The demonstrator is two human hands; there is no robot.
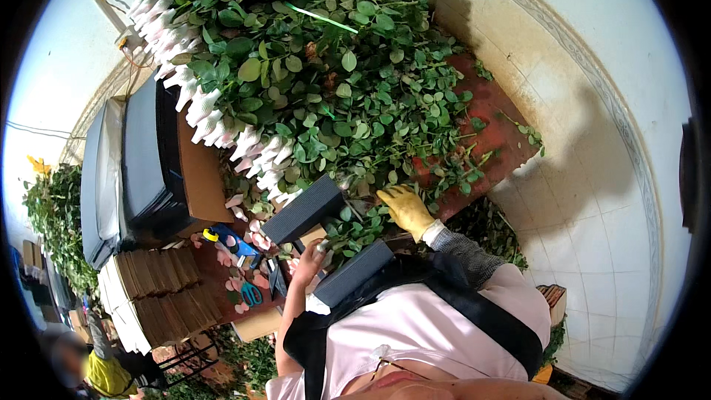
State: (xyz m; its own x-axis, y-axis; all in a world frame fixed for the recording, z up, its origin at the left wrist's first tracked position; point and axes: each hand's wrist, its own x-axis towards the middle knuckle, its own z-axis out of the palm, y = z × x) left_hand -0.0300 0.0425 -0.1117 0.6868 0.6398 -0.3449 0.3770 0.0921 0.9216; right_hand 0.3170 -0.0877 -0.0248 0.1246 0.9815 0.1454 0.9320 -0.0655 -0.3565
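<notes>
My left hand (307, 261), bare, is at the table's near side with its fingers curled together. A small pale thing shows at its fingertips, too small to make out. Beside it, leafy rose stems (357, 232) lie between two dark ribbed blocks (304, 210). My right hand (406, 210), in a yellow glove, reaches past the far end of these stems. Its fingers stretch leftward over the edge of the leaf pile, and their tips are partly lost among stems. A large heap of roses (311, 81), heads wrapped in white sleeves (204, 115), fills the table beyond.
On the red table (492, 130) at left lie teal-handled scissors (252, 295), a blue bottle with yellow cap (235, 244) and scattered pink petals. Stacked brown cardboard (167, 289) and dark sheets (152, 155) stand farther left. A tiled wall (592, 244) bounds the right. Another person (107, 370) is at lower left.
</notes>
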